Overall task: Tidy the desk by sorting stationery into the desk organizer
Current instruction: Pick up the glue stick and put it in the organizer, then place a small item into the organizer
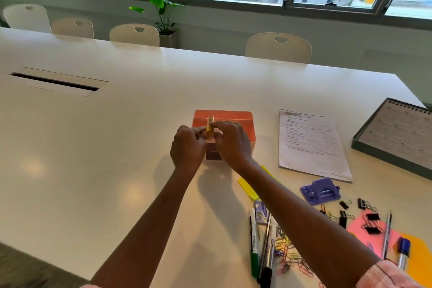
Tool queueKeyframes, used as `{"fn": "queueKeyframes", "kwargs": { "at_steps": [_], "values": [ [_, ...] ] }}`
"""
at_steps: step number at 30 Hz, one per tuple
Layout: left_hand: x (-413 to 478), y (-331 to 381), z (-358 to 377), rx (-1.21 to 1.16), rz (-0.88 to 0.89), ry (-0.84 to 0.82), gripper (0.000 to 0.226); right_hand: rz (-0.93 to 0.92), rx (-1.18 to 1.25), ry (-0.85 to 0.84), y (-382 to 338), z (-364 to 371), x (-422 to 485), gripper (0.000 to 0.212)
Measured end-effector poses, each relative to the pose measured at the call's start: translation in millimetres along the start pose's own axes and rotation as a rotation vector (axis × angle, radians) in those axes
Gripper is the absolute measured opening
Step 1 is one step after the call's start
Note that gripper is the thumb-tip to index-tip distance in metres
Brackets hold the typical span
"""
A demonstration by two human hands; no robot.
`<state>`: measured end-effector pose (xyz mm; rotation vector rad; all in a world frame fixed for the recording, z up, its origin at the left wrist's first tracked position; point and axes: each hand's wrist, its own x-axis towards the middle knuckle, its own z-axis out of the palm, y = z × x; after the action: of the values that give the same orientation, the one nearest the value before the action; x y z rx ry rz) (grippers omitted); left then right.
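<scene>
Fingers (pixel 218 125) of both hands pinched narrow on one small yellow piece (pixel 210 124): left hand (pixel 188 145) on its left side, right hand (pixel 231 141) on its right. Piece stands on end, long axis roughly upright. Upper end pokes above my fingertips, lower end is hidden between them. It sits right over the near-left part of the orange desk organizer (pixel 236 116). Exact compartment I cannot tell, my hands cover the dividers there. So as I read it the target is straight below: no sideways travel, just lower it along its own axis and let go. Both hands equally close, either could finish alone. Other stationery lies well off to the near right on the surface (pixel 117 124): markers (pixel 253 241), loose paper clips (pixel 287 255), binder clips (pixel 371 224), purple punch (pixel 320 191). Right hand is nearer that pile for the next pick.
</scene>
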<state>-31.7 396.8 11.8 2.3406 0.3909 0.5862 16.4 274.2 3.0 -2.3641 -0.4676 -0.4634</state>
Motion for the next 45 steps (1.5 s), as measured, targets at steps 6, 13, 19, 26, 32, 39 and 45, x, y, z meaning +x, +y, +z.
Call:
{"fn": "queueKeyframes", "kwargs": {
  "at_steps": [6,13,19,26,32,39,45],
  "values": [
    [1,5,-9,0.033,-0.012,0.009,0.041,-0.015,0.017,0.021,-7,-10,-6,0.041],
    [-50,49,-13,-0.198,0.121,0.033,0.045,-0.008,0.128,0.012,-9,-58,-50,0.046],
    [-115,79,22,-0.382,0.172,-0.210,0.044,0.162,0.139,-0.040,29,-114,-126,0.055],
    [-184,117,67,-0.474,0.220,-0.632,0.046,0.334,0.102,-0.026,89,-182,-219,0.052],
    [-238,145,84,-0.373,0.454,-0.897,0.058,0.426,-0.030,-0.052,115,-231,-277,0.040],
    [-267,154,102,-0.267,0.540,-0.946,0.059,0.519,-0.466,-0.038,141,-266,-318,0.038],
    [-276,154,101,-0.249,0.564,-0.944,0.052,0.472,-0.554,-0.089,145,-263,-322,0.041]
  ]
}}
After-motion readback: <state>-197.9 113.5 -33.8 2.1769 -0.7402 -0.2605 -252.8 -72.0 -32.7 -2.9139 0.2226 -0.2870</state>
